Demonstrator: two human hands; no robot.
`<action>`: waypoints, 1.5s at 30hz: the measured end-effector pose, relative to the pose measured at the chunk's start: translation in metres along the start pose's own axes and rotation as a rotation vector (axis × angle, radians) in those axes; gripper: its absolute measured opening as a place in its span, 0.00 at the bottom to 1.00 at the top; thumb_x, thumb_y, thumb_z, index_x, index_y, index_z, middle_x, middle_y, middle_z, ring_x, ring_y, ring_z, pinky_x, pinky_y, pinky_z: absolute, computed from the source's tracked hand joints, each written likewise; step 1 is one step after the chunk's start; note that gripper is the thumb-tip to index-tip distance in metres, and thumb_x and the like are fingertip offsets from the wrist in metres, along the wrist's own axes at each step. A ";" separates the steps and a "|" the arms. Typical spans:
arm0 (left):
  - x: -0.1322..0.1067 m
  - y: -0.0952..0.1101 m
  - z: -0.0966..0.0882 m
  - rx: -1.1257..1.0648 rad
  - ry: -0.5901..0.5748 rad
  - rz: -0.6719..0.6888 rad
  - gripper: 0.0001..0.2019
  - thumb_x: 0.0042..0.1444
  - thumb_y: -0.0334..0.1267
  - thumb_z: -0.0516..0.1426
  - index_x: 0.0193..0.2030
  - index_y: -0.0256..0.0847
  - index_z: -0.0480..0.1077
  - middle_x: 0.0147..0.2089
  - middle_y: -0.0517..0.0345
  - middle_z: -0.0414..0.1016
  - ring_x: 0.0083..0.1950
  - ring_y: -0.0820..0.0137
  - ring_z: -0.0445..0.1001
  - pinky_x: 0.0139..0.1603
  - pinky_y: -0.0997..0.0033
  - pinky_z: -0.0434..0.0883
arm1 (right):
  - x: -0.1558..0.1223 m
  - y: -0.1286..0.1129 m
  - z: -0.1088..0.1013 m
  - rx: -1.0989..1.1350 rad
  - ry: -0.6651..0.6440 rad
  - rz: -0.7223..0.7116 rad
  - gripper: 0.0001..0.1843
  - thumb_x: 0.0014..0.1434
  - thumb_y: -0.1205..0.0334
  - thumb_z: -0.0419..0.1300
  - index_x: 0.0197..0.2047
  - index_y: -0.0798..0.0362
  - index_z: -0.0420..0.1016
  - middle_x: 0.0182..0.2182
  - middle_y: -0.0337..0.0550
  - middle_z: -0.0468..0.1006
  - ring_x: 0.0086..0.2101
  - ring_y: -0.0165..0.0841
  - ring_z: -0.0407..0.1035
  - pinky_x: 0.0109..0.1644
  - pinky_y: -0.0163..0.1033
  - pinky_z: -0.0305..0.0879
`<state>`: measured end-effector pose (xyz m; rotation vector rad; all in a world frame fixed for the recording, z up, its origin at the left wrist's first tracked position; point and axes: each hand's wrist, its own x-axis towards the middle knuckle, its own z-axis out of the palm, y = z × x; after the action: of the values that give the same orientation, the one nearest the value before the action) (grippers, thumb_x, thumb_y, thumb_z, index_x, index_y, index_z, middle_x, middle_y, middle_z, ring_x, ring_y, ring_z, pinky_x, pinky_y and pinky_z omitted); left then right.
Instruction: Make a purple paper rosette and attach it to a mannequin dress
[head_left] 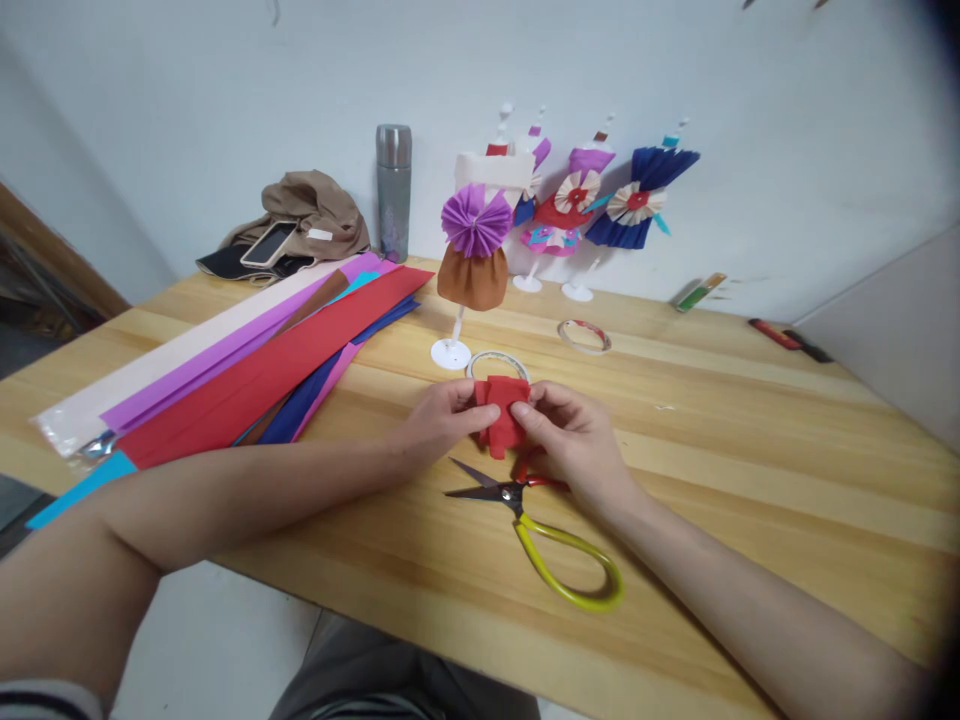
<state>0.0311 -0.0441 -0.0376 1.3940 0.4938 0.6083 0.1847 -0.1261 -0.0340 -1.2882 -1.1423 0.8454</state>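
Note:
A small folded piece of red crepe paper [507, 418] is pinched between both my hands above the table. My left hand [448, 425] grips its left edge, thumb on top. On the right edge, my right hand [574, 437] does the same. Just below the paper lie scissors [566, 562] with spread blades, one yellow handle and one red handle, the red one partly hidden by my right hand. Behind the paper is a roll of tape [498, 358], its near side covered. Beyond it stands a white dress form [474, 240] with a purple paper rosette and brown skirt.
Long crepe paper strips [277, 360] spread across the left of the table [750, 480]. Along the wall are a thermos [394, 190], a cap [315, 215], a phone [270, 244] and several dressed forms [637, 200]. A second tape roll [585, 337] and a red-and-black cutter [787, 340] lie right.

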 end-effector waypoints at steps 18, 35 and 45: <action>-0.002 0.000 0.002 0.101 0.035 0.062 0.16 0.54 0.47 0.61 0.36 0.32 0.76 0.28 0.56 0.74 0.28 0.74 0.69 0.32 0.74 0.66 | 0.000 -0.006 0.001 0.127 0.025 0.045 0.15 0.51 0.47 0.70 0.31 0.50 0.78 0.26 0.36 0.79 0.27 0.29 0.71 0.35 0.36 0.69; -0.002 0.000 0.005 -0.005 0.006 -0.050 0.16 0.49 0.41 0.65 0.42 0.32 0.78 0.28 0.57 0.77 0.26 0.75 0.72 0.28 0.77 0.68 | -0.001 -0.001 0.004 0.162 0.041 0.099 0.17 0.47 0.47 0.73 0.28 0.51 0.75 0.23 0.35 0.77 0.24 0.29 0.69 0.30 0.36 0.67; 0.003 0.000 -0.001 -0.184 0.148 -0.097 0.18 0.41 0.43 0.70 0.35 0.32 0.76 0.28 0.57 0.77 0.27 0.74 0.72 0.30 0.74 0.68 | 0.006 -0.046 -0.027 -0.356 -0.364 -0.028 0.07 0.52 0.58 0.67 0.30 0.52 0.76 0.25 0.39 0.77 0.26 0.31 0.69 0.30 0.36 0.66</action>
<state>0.0326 -0.0414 -0.0379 1.1498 0.6048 0.6632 0.2061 -0.1344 0.0139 -1.4362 -1.6530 0.9063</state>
